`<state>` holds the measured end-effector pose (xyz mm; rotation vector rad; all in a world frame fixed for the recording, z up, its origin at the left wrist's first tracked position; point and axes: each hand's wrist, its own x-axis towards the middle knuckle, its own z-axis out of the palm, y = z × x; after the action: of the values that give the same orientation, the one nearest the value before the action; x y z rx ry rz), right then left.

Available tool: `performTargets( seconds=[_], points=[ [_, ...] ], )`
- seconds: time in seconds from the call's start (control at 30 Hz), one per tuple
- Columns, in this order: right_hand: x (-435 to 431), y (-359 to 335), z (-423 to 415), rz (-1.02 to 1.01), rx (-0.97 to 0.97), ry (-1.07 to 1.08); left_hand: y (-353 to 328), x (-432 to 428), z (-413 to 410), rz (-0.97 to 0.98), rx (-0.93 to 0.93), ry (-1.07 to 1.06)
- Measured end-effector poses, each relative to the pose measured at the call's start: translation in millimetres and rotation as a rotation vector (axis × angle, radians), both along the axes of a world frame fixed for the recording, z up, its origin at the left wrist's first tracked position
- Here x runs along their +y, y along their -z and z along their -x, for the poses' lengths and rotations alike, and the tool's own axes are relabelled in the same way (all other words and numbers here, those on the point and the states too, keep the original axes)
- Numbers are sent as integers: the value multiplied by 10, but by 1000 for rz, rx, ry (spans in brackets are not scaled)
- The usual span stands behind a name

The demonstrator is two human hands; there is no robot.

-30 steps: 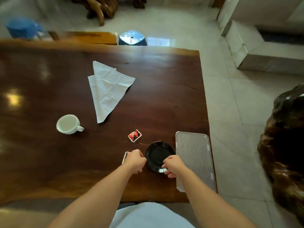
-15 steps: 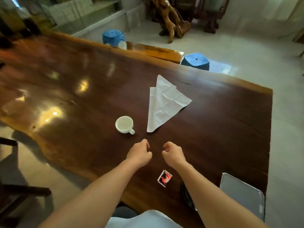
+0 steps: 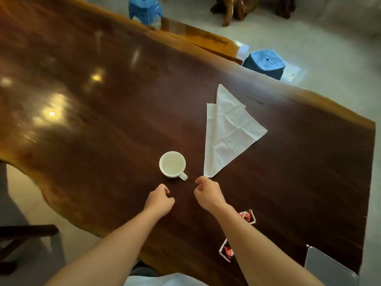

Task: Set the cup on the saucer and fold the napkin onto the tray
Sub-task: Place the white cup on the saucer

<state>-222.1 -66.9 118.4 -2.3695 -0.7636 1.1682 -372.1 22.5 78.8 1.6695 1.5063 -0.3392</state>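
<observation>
Dark polished wood fills the view: a long slab table (image 3: 103,120) with a wavy edge, ceiling lights glinting off its left half. Beyond its far edge lies pale floor with two blue stools, one at the top (image 3: 144,8) and one to the far right (image 3: 265,62), plus a gnarled wooden root piece (image 3: 237,9).

On to the napkin (image 3: 228,133): white and creased, it lies flat on the right half of the table, folded into a long triangle. Its long axis runs near to far, with the narrow tip pointing back at the person and the broad end spreading far and to the right.

Down in the near right corner, a pale grey tray (image 3: 329,269) just pokes into view at the table's edge, well apart from the napkin.

Both bare forearms reach in from the near side. The left hand (image 3: 159,200) hovers over bare wood, fingers loosely curled, holding nothing. The right hand (image 3: 207,195) is also loosely curled and empty, and it sits just short of the napkin's near tip. Whether it touches the cloth, I cannot tell.

The white cup (image 3: 172,164) stands upright just beyond the hands, left of the napkin's tip, with its handle pointing near and right.

Smallest of all, two red-and-white packets lie by the right forearm, one beside the wrist (image 3: 248,216) and one nearer the elbow (image 3: 226,249).
</observation>
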Motion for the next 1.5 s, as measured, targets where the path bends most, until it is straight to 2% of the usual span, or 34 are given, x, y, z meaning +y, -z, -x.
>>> performTargets(
  seconds=[0.2, 0.43, 0.63, 0.7, 1.03, 1.2, 1.5],
  points=[
    [525, 214, -132, 69, -97, -51, 315, 424, -117, 151, -73, -162],
    [1037, 433, -237, 119, -97, -80, 531, 703, -230, 160, -148, -267],
    [1287, 601, -258, 171, -69, -392, 577, 840, -317, 157, -161, -220],
    [1316, 673, -262, 162, -52, -435, 607, 869, -323, 168, -177, -197],
    [875, 717, -88, 60, -30, -180, 482, 751, -303, 96, -215, 17],
    [322, 537, 54, 16, -19, -25, 260, 364, -284, 97, -236, 124],
    [-781, -58, 62, -119, -51, 153, -389, -542, -397, -10, -335, 367]
  ],
)
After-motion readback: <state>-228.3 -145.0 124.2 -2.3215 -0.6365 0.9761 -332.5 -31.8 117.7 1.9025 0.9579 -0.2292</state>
